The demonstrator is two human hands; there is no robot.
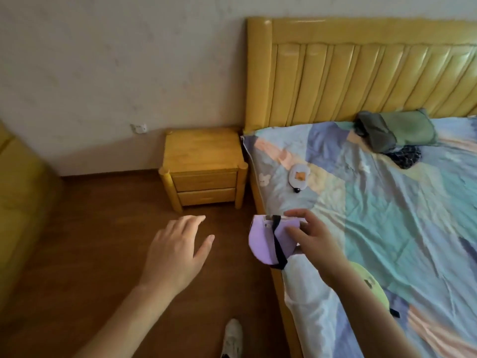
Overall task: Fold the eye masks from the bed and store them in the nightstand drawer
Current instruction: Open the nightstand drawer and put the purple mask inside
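My right hand [313, 239] grips a folded purple eye mask [263, 241] with a black strap, held over the bed's left edge. Out over the floor, my left hand [178, 251] is spread with nothing in it, short of the nightstand. A white folded eye mask [298, 175] with an orange picture lies on the sheet near the bed corner. A yellow-green eye mask [371, 288] lies on the bed, partly hidden under my right forearm. The wooden nightstand [202, 166] stands beside the bed, both of its drawers [205, 180] closed.
The bed [387, 202] has a pastel patchwork sheet and a yellow padded headboard [361, 71]. Folded green and dark clothes [395, 133] lie near the headboard. A yellow piece of furniture [18, 202] borders the left. My white shoe [232, 337] stands on the brown wooden floor.
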